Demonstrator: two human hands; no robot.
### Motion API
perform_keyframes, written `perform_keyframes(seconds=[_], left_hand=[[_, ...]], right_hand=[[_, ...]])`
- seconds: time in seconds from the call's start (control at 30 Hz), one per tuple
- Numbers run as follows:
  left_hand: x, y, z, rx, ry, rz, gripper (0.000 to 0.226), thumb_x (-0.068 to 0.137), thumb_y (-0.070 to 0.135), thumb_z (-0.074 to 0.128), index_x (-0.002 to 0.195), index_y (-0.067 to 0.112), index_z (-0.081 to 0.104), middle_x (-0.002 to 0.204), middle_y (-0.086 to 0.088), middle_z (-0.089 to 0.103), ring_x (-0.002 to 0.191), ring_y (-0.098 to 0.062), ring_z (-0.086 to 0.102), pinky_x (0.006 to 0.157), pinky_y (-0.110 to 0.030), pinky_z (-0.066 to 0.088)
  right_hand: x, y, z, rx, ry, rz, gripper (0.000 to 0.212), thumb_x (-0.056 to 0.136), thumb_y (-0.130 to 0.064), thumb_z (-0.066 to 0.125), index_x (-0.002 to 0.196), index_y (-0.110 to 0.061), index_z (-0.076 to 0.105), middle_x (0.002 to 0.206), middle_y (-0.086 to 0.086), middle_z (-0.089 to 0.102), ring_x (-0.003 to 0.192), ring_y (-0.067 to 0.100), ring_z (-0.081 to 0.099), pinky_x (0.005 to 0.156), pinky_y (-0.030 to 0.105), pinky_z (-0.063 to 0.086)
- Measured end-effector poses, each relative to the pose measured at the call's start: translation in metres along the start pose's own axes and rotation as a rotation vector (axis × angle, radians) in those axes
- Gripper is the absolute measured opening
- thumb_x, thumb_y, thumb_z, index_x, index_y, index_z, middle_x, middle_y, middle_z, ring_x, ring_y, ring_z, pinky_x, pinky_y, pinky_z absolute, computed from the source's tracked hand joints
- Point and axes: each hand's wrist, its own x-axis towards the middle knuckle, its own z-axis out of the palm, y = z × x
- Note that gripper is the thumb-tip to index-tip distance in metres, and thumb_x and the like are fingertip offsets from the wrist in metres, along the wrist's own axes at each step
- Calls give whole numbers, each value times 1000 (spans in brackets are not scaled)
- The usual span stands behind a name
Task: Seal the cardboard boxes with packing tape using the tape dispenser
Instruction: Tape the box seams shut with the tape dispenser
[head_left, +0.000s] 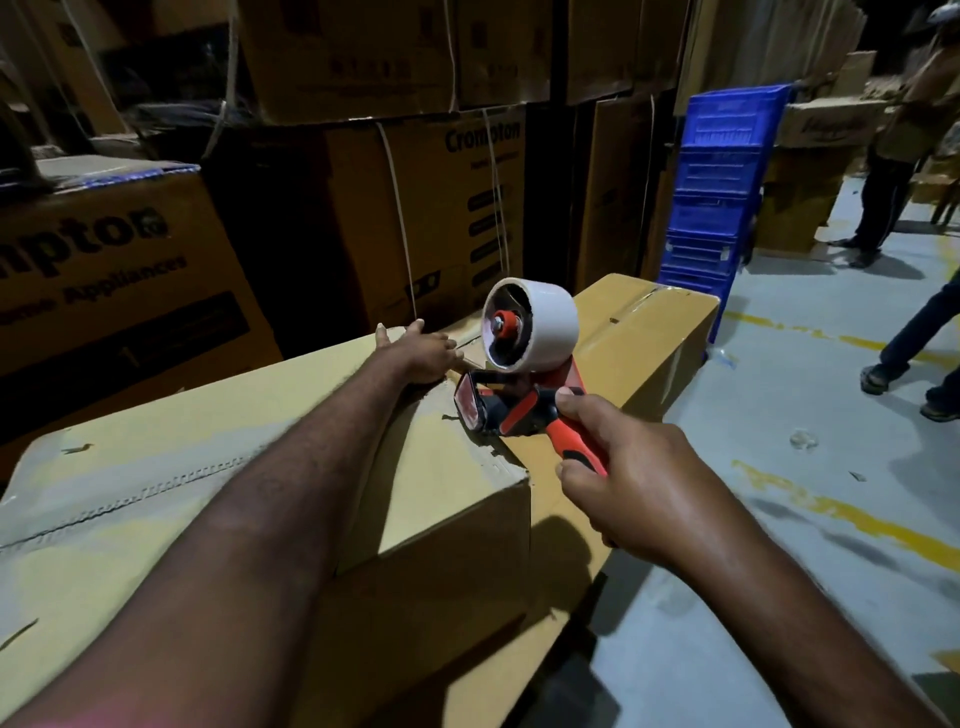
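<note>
One red-and-black plastic tape dispenser, one white tape roll, right hand gripping its handle; left hand flat on tan cardboard box.

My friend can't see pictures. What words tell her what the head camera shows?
A right hand holds a red tape dispenser with a white tape roll on top of a big cardboard box, while the left hand presses flat on the box farther back. Stacked cartons and blue crates stand behind.
</note>
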Motion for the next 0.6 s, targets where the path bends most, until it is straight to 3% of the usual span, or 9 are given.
perform_keyframes(seconds=[0.1, 0.27, 0.4, 0.5, 0.6], left_hand=[[-4, 5, -2, 9, -5, -49, 51, 106, 54, 28, 154, 37, 38, 167, 10, 19, 156, -24, -7, 112, -73, -13], [-27, 24, -9, -37, 124, -115, 60, 104, 57, 35, 157, 31, 29, 169, 2, 15, 155, -29, -9, 112, -75, -12], [-66, 38, -2, -47, -32, 105, 82, 88, 85, 28, 156, 38, 31, 169, 5, 10, 155, -33, -10, 113, -75, -5], [-85, 42, 6, -40, -17, 63, 70, 96, 63, 50, 157, 37, 29, 169, 7, 9, 155, -28, -10, 114, -73, -6], [-89, 43, 1, -67, -7, 41, 66, 95, 58, 56, 154, 40, 32, 168, 8, 15, 156, -26, -7, 115, -72, -7]], right_hand=[[-19, 10, -5, 12, 3, 17, 60, 95, -35, 58, 145, -53, 30, 126, 3, 57, 80, 18, 65, 68, 30, 59], [-25, 16, -8, 13, 31, 11, 61, 93, -34, 58, 144, -54, 32, 128, 3, 58, 82, 20, 65, 75, 38, 60], [-21, 21, -8, 44, 15, 4, 61, 94, -30, 56, 145, -53, 31, 126, 2, 59, 71, 13, 65, 64, 32, 61], [-18, 20, -5, 58, 29, -17, 60, 94, -31, 56, 146, -50, 32, 128, 2, 59, 70, 9, 64, 63, 30, 60], [-21, 15, 3, 40, 28, -36, 60, 97, -34, 54, 148, -50, 27, 135, 3, 56, 76, 4, 56, 61, 21, 53]])
